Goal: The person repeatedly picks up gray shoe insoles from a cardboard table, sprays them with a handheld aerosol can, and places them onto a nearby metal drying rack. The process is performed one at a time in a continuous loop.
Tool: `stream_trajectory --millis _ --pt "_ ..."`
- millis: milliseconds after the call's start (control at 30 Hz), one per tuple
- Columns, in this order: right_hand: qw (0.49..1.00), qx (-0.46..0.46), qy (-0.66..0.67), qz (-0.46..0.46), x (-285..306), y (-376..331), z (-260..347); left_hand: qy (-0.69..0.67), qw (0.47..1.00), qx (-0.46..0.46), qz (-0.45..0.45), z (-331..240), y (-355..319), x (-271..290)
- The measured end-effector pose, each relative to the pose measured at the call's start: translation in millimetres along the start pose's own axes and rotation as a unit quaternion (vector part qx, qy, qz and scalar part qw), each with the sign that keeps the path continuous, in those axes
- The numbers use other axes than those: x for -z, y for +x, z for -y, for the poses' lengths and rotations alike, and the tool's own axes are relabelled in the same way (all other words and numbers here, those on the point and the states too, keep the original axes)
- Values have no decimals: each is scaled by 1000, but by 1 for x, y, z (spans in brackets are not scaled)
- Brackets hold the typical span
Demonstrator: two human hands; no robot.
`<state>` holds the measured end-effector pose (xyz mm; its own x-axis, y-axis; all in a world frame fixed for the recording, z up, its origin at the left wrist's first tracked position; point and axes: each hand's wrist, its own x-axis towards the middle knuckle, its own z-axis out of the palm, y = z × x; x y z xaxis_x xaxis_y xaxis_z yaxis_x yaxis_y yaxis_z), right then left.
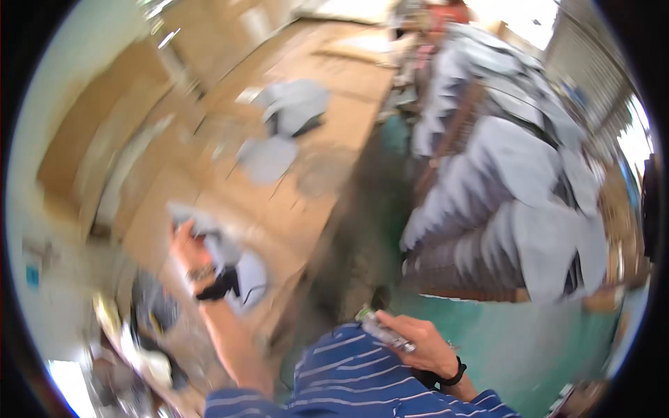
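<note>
My left hand (pixel 189 252), wearing a dark wristband, is over the near left part of a cardboard-covered table. Its fingers are bent around a limp grey cut piece (pixel 221 245), though motion smears the grip. Under that lies a pale rounded piece (pixel 252 277) on the board. Close to my body, in front of my striped blue shirt, my right hand (pixel 421 343) is closed on a small clear object with a green end (pixel 385 330); its exact kind is too blurred to tell. A black band circles the right wrist.
Farther along the cardboard surface (pixel 306 216) lie a grey round piece (pixel 267 160) and a crumpled grey pile (pixel 296 104). Across a narrow gap on the right, large stacks of grey cut sheets (pixel 516 167) stand above a green floor (pixel 481 334). Cardboard boxes (pixel 104 125) line the left.
</note>
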<state>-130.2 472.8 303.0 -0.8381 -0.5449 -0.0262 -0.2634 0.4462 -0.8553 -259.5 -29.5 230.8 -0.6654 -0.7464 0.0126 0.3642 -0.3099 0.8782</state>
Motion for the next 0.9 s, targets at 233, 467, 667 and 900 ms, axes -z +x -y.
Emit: stream_trajectory --millis 233,467,667,900 --pt "997 -27 -7 -69 25 -50 -30 -81 975 67 194 -73 -41 -208" --pt "985 -137 39 -94 53 -67 -57 -129 904 166 373 11 -39 -523" --pt "978 -125 64 -154 59 -67 -81 -154 856 163 466 42 -121 -777" --pt "967 -125 115 -190 32 -72 -125 -126 835 290 452 238 -101 -811"
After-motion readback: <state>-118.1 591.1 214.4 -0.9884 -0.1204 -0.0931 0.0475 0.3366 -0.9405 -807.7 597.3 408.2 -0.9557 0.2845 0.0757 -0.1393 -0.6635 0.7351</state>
